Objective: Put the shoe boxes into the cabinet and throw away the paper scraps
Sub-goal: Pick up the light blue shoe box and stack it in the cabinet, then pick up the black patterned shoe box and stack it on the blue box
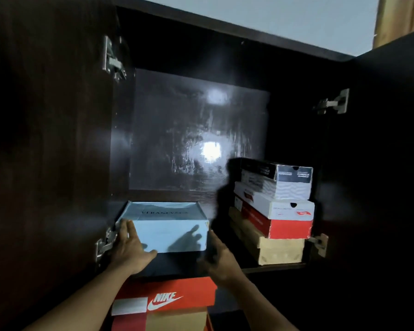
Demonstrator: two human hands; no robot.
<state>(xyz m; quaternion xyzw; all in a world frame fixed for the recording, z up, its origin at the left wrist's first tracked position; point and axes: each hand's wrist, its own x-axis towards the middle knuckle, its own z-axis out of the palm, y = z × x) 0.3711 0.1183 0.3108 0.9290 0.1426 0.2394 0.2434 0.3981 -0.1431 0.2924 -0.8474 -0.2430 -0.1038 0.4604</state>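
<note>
A pale blue shoe box (167, 225) sits on the left of the dark cabinet's shelf (273, 267). My left hand (129, 247) grips its left front corner, thumb on the front face. Against the box's right side is my right hand (219, 255), fingers up along the edge. On the right of the shelf stands a stack of three boxes: a tan box (280, 252) at the bottom, a red and white one (287, 218) above it, a black and white one (285, 181) on top. Below the shelf, an orange Nike box (167, 299) shows between my forearms.
Both cabinet doors stand open, the left door (46, 151) and the right door (387, 163), with metal hinges (112, 59) on the inner walls. The cabinet's glossy back panel (196, 130) lies above the blue box. A curtain (399, 17) hangs at top right.
</note>
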